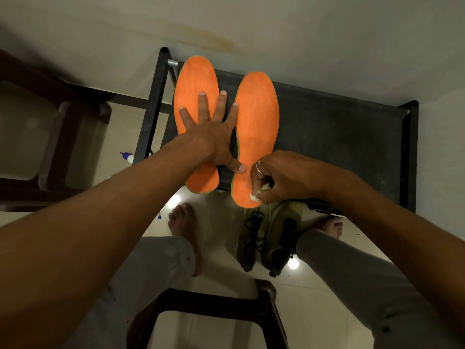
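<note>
The orange insoles [259,109] are pinned by the left hand [214,137], fingers splayed. At five o'clock, a white wad [255,196] is pinched by the right hand [284,177].

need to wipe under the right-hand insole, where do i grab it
Pinch the right-hand insole at its heel end, coming from the near side: the heel seems to overhang the table edge, leaving room underneath, while the rest lies flat and the left hand presses on it.

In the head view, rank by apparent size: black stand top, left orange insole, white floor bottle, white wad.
1. black stand top
2. left orange insole
3. white floor bottle and white wad: both partly hidden, unranked.
</note>
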A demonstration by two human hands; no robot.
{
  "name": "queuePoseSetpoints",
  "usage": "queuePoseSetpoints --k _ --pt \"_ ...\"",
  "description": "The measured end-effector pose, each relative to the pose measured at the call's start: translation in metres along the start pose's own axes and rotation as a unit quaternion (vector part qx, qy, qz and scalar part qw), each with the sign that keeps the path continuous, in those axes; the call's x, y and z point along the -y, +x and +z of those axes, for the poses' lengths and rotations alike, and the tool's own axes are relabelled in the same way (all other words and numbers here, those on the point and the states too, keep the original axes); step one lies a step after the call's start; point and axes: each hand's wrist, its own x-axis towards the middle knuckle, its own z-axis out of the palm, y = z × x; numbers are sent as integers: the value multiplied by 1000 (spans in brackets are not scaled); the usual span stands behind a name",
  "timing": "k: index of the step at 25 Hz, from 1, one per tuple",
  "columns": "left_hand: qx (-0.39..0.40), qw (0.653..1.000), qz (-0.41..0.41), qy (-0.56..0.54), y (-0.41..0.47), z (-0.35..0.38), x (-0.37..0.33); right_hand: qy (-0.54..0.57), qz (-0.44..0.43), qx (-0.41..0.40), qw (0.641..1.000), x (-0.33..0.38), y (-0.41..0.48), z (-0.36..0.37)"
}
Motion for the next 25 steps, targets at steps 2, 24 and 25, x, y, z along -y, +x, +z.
queuePoseSetpoints --k 2,24,25 --pt "2 1000 0 -1 0 0 0 -10 7 12 1000 -1 -2 -3" --pt "6 1000 -4 3 -2 -2 -3 -65 6 10 998 5 6 1" --pt "6 1000 -5 3 -2 -2 -3 -78 1 4 997 5 6 1"
